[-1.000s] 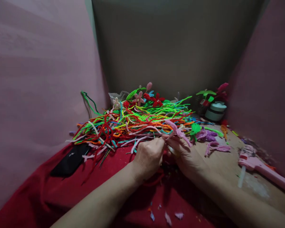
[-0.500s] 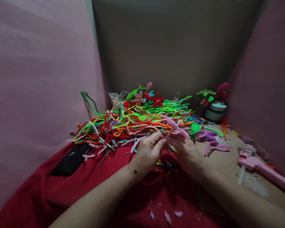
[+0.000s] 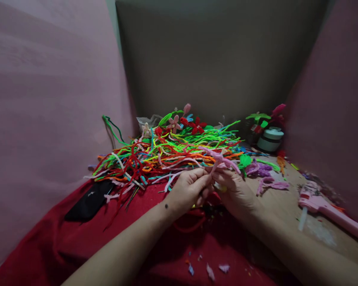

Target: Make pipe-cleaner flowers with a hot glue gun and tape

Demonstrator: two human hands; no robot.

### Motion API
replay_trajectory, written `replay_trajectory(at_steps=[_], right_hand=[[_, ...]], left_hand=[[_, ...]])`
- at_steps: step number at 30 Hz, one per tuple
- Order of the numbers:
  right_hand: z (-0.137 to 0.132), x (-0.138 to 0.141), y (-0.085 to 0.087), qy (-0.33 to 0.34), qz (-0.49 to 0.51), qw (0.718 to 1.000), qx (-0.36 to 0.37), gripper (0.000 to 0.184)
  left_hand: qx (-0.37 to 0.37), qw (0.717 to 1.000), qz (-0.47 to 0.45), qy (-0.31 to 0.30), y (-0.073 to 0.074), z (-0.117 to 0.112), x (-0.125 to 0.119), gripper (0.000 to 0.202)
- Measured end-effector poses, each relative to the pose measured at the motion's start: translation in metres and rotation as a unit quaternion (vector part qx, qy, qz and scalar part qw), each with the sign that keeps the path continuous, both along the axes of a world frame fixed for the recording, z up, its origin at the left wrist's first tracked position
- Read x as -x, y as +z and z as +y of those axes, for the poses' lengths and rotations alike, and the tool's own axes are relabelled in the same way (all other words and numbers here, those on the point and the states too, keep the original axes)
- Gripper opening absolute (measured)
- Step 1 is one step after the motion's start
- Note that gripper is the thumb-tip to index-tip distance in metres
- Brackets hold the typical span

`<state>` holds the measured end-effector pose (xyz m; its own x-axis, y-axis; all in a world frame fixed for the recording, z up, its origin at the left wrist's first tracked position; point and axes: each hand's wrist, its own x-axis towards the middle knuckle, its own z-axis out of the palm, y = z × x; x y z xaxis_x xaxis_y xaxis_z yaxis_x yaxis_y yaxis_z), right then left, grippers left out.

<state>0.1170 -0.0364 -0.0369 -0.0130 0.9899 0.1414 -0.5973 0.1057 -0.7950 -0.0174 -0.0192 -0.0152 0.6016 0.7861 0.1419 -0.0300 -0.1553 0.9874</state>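
Note:
Between my hands is a pink pipe-cleaner flower (image 3: pixel 220 159), its fuzzy petals spread above the fingers. My left hand (image 3: pixel 192 184) pinches it low down from the left, thumb against forefinger. From the other side my right hand (image 3: pixel 234 190) grips the same base, with the fingertips of both hands touching. A pale bit shows under the right fingers, too small to name. Just behind the hands spreads a heap of coloured pipe cleaners (image 3: pixel 167 153). Below them, partly hidden, lies a red-handled tool (image 3: pixel 191 222).
At right, a pink glue gun (image 3: pixel 325 206) rests on cardboard (image 3: pixel 286 214) near a pink pipe-cleaner piece (image 3: pixel 273 184). A lidded jar (image 3: pixel 271 140) stands behind. A black phone (image 3: pixel 89 201) lies left on the red cloth (image 3: pixel 107 246). Finished flowers (image 3: pixel 179 124) top the heap. Fluff scraps (image 3: pixel 210 272) lie in front.
My left hand has shifted slightly right, its fingers closing nearer to the right hand. The pink flower has turned a little and its petals now sit more spread.

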Motion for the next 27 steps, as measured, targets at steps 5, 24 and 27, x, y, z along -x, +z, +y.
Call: replay_trajectory(at_steps=[5, 24, 27], right_hand=[[0.003, 0.0, -0.005, -0.015, -0.038, 0.999, -0.001, 0.012], [0.002, -0.004, -0.009, -0.035, -0.074, 0.996, -0.02, 0.011], [0.002, -0.004, -0.009, -0.027, -0.073, 0.997, -0.017, 0.011]], left_hand=[[-0.341, 0.912, 0.179, 0.144, -0.013, 0.0, -0.001, 0.014], [0.073, 0.994, -0.036, 0.07, 0.006, -0.003, -0.003, 0.02], [0.122, 0.989, -0.055, 0.06, 0.007, -0.002, -0.003, 0.023]])
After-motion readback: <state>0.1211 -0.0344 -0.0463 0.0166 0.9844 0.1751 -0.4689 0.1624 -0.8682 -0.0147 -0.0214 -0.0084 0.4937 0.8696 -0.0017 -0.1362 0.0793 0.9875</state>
